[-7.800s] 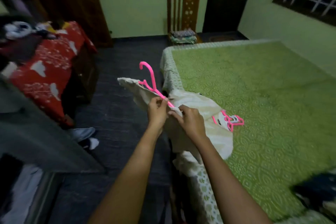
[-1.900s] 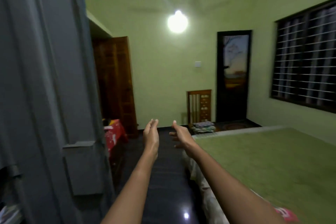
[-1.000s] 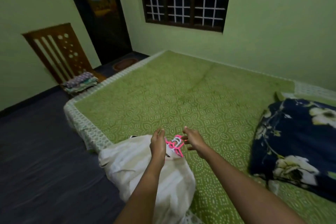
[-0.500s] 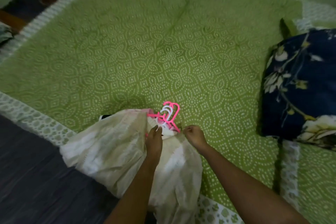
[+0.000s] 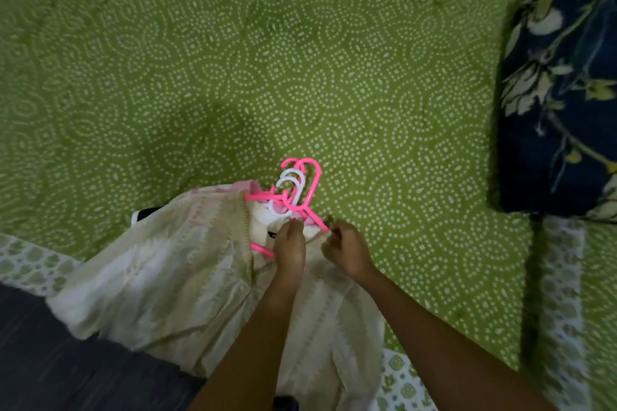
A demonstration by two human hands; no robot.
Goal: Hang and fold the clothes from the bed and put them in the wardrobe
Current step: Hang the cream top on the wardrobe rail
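A pile of cream-white clothes [image 5: 187,277] lies at the near edge of the green bed [image 5: 300,60] and hangs over its side. A bunch of pink and white hangers [image 5: 297,190] sticks out of the pile's top. My left hand [image 5: 289,247] rests on the top garment just below the hangers, fingers pointing toward them. My right hand [image 5: 345,248] pinches the garment's collar beside a pink hanger arm. A small black piece [image 5: 143,214] peeks from under the pile at the left.
A dark blue floral pillow [image 5: 561,93] lies at the right side of the bed. Dark floor [image 5: 50,360] shows at the lower left. The bed's white patterned border [image 5: 30,264] runs along the near edge.
My view has tipped further down and closer to the pile. Both hands have settled on the top garment by the hangers, the right one closing on the collar.
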